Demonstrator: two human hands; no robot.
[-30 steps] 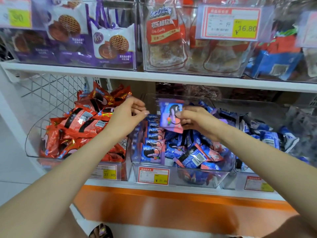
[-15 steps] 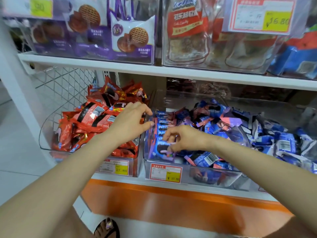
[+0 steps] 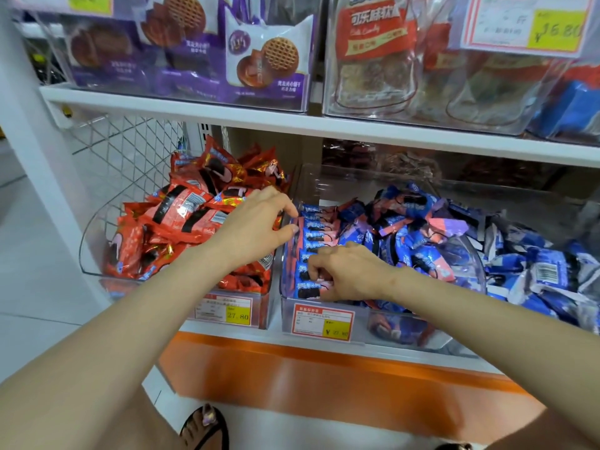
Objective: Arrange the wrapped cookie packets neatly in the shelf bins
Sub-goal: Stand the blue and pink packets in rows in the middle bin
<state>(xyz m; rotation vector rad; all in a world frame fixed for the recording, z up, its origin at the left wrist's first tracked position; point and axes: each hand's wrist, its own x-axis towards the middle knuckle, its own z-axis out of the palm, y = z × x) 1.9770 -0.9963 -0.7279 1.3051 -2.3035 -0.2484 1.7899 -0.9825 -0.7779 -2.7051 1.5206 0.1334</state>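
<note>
Hands meet over the middle bin [image 3: 360, 329] on the lower shelf [image 3: 227, 329]. Along this bin's left wall a row of blue cookie packets [image 3: 313, 233] stands on edge. Each packet's long axis lies across the bin, left to right, with its faces turned front and back, while the row itself runs from the front wall toward the rear. The left hand [image 3: 256, 225] reaches over the divide from the red packets [image 3: 181, 219]. Its fingers are loosely bent, tips resting against the far end of the row, clasping nothing. The right hand [image 3: 347, 274] grips the near end, fingers curled down among the packets there. To the right of the row, loose blue packets [image 3: 422, 228] lie heaped at all angles. A price label [image 3: 321, 323] hangs on the bin's front.
</note>
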